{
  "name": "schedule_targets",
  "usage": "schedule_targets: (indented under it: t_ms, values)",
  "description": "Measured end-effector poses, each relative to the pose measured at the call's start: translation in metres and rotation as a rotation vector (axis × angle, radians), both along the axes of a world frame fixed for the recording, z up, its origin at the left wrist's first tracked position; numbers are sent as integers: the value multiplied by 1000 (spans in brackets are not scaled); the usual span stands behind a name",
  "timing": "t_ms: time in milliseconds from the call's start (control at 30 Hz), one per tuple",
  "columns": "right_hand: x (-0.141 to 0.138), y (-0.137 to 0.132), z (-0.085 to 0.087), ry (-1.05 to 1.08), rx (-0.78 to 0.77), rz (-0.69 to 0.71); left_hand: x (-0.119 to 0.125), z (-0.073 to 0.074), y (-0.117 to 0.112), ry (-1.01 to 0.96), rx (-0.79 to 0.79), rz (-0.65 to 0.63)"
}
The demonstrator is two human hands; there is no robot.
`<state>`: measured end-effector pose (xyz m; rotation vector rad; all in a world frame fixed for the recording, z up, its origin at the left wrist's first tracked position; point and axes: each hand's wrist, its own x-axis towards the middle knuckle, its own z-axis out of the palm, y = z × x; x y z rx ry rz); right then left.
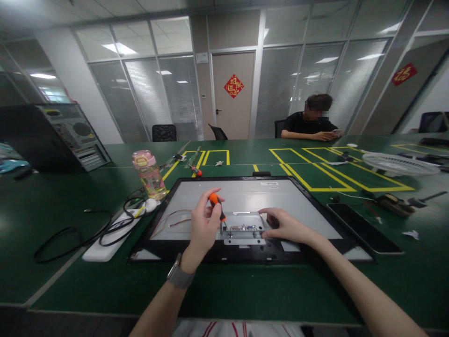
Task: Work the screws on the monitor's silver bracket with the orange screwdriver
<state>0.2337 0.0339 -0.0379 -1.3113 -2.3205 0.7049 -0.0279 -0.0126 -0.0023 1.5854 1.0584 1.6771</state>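
A monitor panel (305,210) with a grey metal back and black frame lies flat on the green table before me. On its near middle sits a metal bracket (242,217) carrying a row of video ports (245,228). My left hand (205,222) is closed around an orange and black screwdriver (214,200), its shaft slanting down to the bracket's left end. My right hand (280,225) rests at the bracket's right end, thumb and fingers apart on either side of its edge. Thin wires (175,217) run across the panel left of the bracket.
Left of the panel are a white power strip (108,236), black cables (66,231) and a pink-lidded bottle (149,175). An open computer case (66,135) stands farther left. On the right lie a black phone-like slab (365,228) and a fan grille (400,164). A person (312,119) sits across the table.
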Motion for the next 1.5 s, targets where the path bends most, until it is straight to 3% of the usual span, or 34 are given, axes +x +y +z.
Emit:
schedule_targets:
  t_ms: [167, 333, 433, 733, 1000, 1100, 1233, 1367, 1500]
  values:
    - [0, 0, 0, 4, -6, 6, 1, -1, 1, 55, 32, 126]
    - [0, -1, 2, -7, -6, 4, -1, -3, 2, 33, 20, 53]
    - [0, 0, 1, -11, -11, 3, -1, -4, 2, 45, 29, 80]
    - [2, 2, -3, 4, 11, 25, 0, -2, 0, 200, 222, 212]
    - [1, 1, -1, 1, 9, 30, 0, -4, 1, 175, 254, 257]
    - [0, 0, 1, -11, 7, 19, -1, -1, 0, 84, 270, 338]
    - [-2, -2, 5, -17, -11, 5, -11, 4, 8, -43, 149, 442]
    - [-2, -3, 5, -10, -4, 4, -32, 7, 21, 342, -26, 550]
    - [-1, -2, 4, -13, 14, 3, -52, 5, 27, 662, -152, 473]
